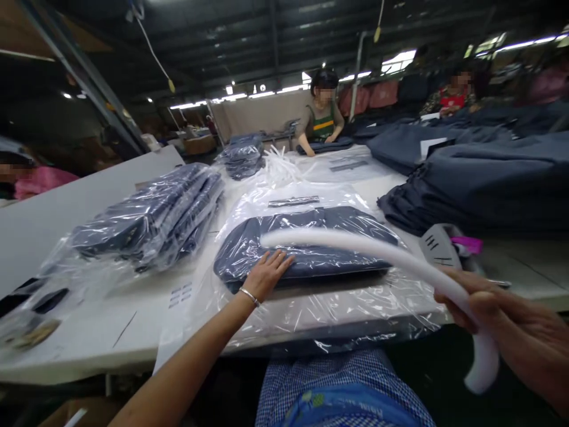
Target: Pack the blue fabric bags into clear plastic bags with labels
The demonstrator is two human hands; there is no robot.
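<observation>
The folded garment (306, 246), dark blue and lying inside a clear bag (311, 308), is taken as the landmark. It rests on the table (89, 207) straight ahead of the person, and its long axis runs left to right, parallel to the near table edge.

The left hand (265, 276) is laid flat and open on the garment's near left end, fingers spread and pressed on the plastic. It is the nearer hand, already touching. A bracelet (249, 296) is worn at its wrist.

The right hand (511, 323) is held off the garment's near right corner, well clear of it and past the table edge. It is closed around one end of a white strip (377, 252). The strip is carried above the garment and arcs along the same left-to-right axis, its free end hanging over the left half, just beyond the left hand's fingertips. Whether the strip touches the plastic cannot be told.

A stack of bagged garments (151, 216) lies left of the garment, a pile of loose ones (480, 184) to its right. Behind it, a co-worker (320, 115) is at the table's far end.
</observation>
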